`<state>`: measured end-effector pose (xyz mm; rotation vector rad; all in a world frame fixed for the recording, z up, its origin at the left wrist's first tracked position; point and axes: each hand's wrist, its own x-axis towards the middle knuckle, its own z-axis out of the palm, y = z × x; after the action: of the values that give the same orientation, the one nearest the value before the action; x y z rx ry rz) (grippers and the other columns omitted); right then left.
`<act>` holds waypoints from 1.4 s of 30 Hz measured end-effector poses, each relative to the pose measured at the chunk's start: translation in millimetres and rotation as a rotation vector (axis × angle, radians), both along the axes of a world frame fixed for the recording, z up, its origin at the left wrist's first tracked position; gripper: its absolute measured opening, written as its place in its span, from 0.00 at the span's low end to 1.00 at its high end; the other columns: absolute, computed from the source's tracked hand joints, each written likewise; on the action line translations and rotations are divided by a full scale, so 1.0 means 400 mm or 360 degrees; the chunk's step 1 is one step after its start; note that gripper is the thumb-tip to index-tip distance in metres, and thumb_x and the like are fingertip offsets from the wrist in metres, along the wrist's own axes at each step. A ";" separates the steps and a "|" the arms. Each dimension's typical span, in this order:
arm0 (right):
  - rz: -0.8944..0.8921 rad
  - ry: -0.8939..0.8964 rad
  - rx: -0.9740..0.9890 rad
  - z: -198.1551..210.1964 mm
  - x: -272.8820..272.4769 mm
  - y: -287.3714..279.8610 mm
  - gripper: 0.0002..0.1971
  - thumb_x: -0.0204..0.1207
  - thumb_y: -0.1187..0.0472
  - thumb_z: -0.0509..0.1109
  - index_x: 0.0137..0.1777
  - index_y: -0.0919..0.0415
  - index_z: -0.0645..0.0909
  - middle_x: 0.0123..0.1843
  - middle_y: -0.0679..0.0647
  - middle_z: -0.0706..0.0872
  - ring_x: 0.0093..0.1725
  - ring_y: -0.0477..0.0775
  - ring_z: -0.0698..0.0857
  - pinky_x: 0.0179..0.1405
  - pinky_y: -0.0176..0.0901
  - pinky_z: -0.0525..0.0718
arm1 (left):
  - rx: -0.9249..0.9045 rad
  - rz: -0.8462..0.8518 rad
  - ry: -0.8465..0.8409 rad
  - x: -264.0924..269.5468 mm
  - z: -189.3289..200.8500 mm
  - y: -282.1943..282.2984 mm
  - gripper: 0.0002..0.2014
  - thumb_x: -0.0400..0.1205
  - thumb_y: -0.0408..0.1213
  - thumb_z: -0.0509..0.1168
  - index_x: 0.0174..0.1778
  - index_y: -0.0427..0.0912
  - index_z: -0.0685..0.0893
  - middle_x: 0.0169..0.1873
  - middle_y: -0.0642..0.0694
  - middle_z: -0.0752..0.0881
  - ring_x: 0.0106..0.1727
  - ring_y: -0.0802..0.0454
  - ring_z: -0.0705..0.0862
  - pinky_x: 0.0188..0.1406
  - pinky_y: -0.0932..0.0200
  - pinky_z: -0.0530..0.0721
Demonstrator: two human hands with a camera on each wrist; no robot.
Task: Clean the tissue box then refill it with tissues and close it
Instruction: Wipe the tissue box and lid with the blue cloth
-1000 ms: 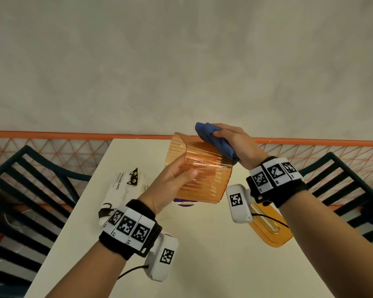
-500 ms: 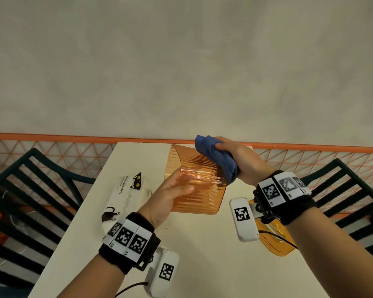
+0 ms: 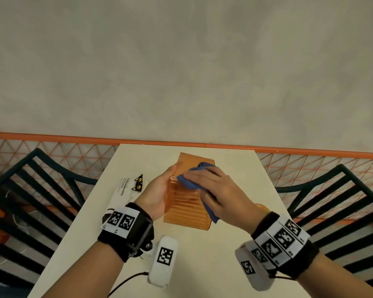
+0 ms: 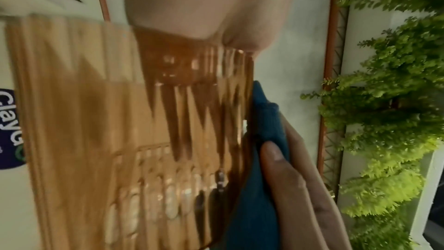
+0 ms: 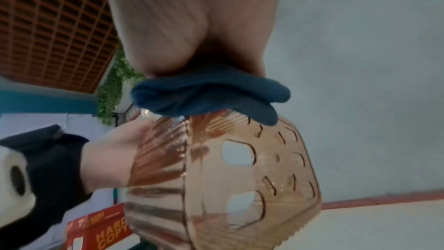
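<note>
Under right hand [image 3: 220,190], lid [image 3: 262,208] mostly hidden, cloth [image 3: 188,182] half-covered

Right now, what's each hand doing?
Left hand: grips the orange tissue box by its side.
Right hand: fingers straight, presses the blue cloth on the box.

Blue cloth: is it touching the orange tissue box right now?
Touching. The head view shows the right hand pressing the blue cloth flat on the ribbed tissue box; the right wrist view agrees.
</note>
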<state>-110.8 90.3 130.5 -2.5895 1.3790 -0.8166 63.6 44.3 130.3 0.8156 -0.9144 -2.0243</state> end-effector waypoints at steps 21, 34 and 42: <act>-0.0280 0.0052 -0.0276 0.113 0.007 -0.133 0.21 0.79 0.61 0.57 0.71 0.50 0.74 0.66 0.46 0.83 0.69 0.51 0.78 0.66 0.50 0.73 | -0.0494 0.0096 -0.0233 -0.003 0.000 0.051 0.16 0.85 0.27 0.54 0.66 0.44 0.75 0.61 0.35 0.85 0.59 0.30 0.84 0.56 0.40 0.83; -0.0085 0.0132 -0.0266 0.090 -0.022 -0.078 0.20 0.78 0.61 0.59 0.69 0.53 0.77 0.63 0.47 0.85 0.58 0.52 0.84 0.58 0.44 0.81 | -0.0508 -0.0167 -0.0246 -0.014 0.019 0.044 0.22 0.84 0.25 0.55 0.74 0.43 0.70 0.61 0.27 0.82 0.58 0.32 0.84 0.59 0.45 0.83; -0.0290 -0.0173 -0.0080 0.083 -0.035 -0.117 0.19 0.80 0.63 0.59 0.70 0.53 0.76 0.59 0.53 0.88 0.57 0.55 0.85 0.52 0.39 0.82 | -0.0646 -0.0002 -0.0315 -0.024 -0.015 0.062 0.09 0.85 0.24 0.54 0.49 0.44 0.71 0.48 0.40 0.89 0.43 0.46 0.91 0.35 0.63 0.85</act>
<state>-124.9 43.5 163.5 -2.4399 1.5990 -1.0132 54.0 69.3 124.4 0.7914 -1.3817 -1.6939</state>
